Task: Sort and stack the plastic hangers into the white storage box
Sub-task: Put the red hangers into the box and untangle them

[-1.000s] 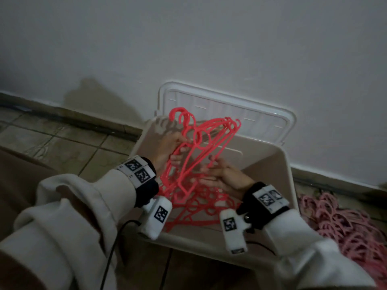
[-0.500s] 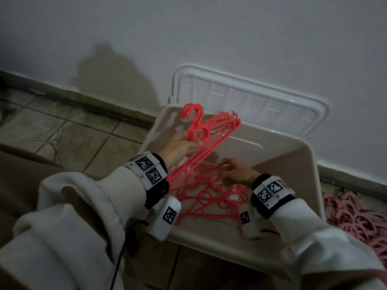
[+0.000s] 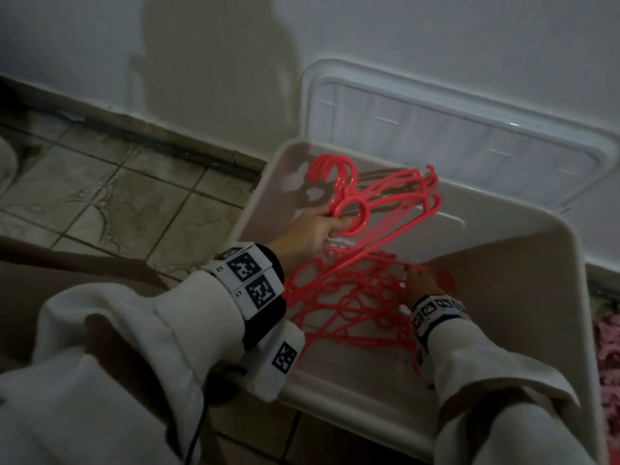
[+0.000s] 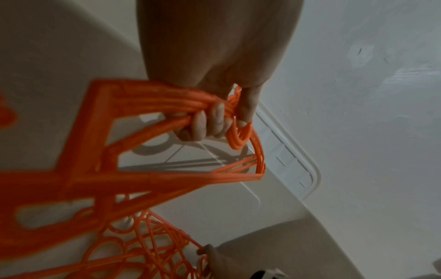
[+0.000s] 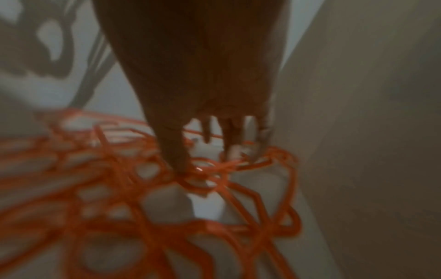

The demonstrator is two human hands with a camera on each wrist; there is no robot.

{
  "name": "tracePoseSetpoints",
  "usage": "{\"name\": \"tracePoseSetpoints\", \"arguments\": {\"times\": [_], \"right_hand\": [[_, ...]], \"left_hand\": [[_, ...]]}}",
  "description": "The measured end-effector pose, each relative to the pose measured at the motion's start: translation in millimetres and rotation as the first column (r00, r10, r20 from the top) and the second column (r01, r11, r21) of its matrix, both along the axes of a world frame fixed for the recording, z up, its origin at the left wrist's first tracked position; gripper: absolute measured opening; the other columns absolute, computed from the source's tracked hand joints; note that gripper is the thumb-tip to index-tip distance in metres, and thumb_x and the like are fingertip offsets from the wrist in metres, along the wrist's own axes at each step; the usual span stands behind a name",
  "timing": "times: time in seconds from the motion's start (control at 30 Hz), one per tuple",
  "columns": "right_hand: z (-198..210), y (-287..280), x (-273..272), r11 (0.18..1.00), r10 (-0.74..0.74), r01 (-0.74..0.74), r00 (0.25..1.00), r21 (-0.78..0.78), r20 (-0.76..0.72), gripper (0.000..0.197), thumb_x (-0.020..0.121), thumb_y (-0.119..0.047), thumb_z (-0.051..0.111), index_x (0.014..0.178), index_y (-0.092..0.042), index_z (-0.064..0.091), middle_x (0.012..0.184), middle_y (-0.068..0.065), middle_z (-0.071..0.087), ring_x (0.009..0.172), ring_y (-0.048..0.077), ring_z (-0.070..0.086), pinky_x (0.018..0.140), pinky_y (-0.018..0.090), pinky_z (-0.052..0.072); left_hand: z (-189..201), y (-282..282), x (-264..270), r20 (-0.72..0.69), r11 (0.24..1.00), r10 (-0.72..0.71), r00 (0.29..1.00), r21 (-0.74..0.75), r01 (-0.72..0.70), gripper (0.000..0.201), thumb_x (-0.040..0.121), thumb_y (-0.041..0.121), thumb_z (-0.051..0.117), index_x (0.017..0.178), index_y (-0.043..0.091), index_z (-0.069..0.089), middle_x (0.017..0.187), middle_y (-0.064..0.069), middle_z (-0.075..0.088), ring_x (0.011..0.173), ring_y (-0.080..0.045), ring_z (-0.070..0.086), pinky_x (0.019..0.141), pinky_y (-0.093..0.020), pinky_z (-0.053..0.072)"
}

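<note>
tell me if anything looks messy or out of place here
Yes: the loose red hangers lie tangled in the white storage box, not stacked, and pink hangers sit on the floor outside it.

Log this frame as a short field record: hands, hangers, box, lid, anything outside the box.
left hand: grips a bundle of red hangers near the hooks, raised over the box
right hand: low in the box, fingers reaching into the loose red hangers; grip unclear, wrist view blurred
white storage box: open, on tiled floor
lid: leaning against the wall behind the box
outside box: pink hangers on the floor, at the right edge
</note>
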State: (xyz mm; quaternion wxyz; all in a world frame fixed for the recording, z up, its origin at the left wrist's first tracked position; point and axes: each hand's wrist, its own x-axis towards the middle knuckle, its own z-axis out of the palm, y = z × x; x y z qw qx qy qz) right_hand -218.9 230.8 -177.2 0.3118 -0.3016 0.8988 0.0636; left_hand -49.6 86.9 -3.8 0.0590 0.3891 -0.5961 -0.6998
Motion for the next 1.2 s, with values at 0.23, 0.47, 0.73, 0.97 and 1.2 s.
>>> {"name": "tracePoseSetpoints", "arguments": {"times": [0.23, 0.47, 0.73, 0.97, 1.2], "right_hand": [[0, 7, 1, 0.983, 0.182, -0.178, 0.978, 0.051, -0.104, 0.029, 0.091, -0.036, 0.05, 0.115, -0.024, 0.059, 0.133, 0.013, 0.042, 0.12, 0.031, 0.047, 0.103, 0.045, 0.036], [22, 14, 0, 0.965, 0.191, -0.224, 0.957, -0.138, -0.22, 0.026, 0.095, -0.034, 0.043, 0.111, -0.02, 0.059, 0.11, 0.006, 0.066, 0.106, 0.023, 0.059, 0.097, 0.033, 0.031], [73, 31, -4, 0.925, 0.23, -0.27, 0.958, -0.267, -0.172, 0.037, 0.097, -0.028, 0.038, 0.131, -0.013, 0.04, 0.116, 0.017, 0.061, 0.109, 0.031, 0.057, 0.091, 0.037, 0.04], [123, 59, 3, 0.885, 0.276, -0.301, 0.954, -0.354, -0.121, 0.036, 0.095, -0.034, 0.045, 0.125, -0.014, 0.052, 0.102, 0.017, 0.066, 0.095, 0.033, 0.062, 0.078, 0.034, 0.045], [114, 55, 4, 0.95, 0.02, -0.005, 0.999, -0.313, 0.045, 0.011, 0.095, -0.03, 0.048, 0.091, -0.024, 0.057, 0.085, -0.004, 0.066, 0.093, 0.018, 0.06, 0.097, 0.042, 0.041]], "left_hand": [[-8, -3, 3, 0.092, 0.996, -0.014, 0.996, -0.083, 0.022, 0.019, 0.091, 0.009, 0.053, 0.073, 0.013, 0.056, 0.05, 0.005, 0.033, 0.027, -0.001, 0.025, 0.031, -0.01, 0.02], [-5, -2, 2, 0.075, 0.991, -0.034, 0.997, -0.13, 0.044, 0.017, 0.091, 0.008, 0.053, 0.074, 0.009, 0.056, 0.05, 0.004, 0.038, 0.028, -0.001, 0.029, 0.033, -0.01, 0.023], [4, -6, -2, 0.016, 0.993, 0.05, 0.999, -0.108, -0.048, 0.024, 0.091, 0.005, 0.051, 0.068, 0.011, 0.046, 0.059, -0.003, 0.033, 0.026, 0.0, 0.024, 0.029, -0.012, 0.016], [14, -7, 5, -0.095, 0.988, 0.044, 0.994, -0.142, -0.057, 0.017, 0.092, 0.007, 0.047, 0.077, 0.012, 0.042, 0.058, -0.002, 0.033, 0.028, 0.001, 0.024, 0.03, -0.012, 0.018], [20, -10, 11, -0.146, 0.991, 0.068, 0.987, -0.1, -0.083, 0.015, 0.092, 0.009, 0.046, 0.078, 0.014, 0.041, 0.061, -0.001, 0.034, 0.03, -0.001, 0.024, 0.032, -0.012, 0.017]]}}
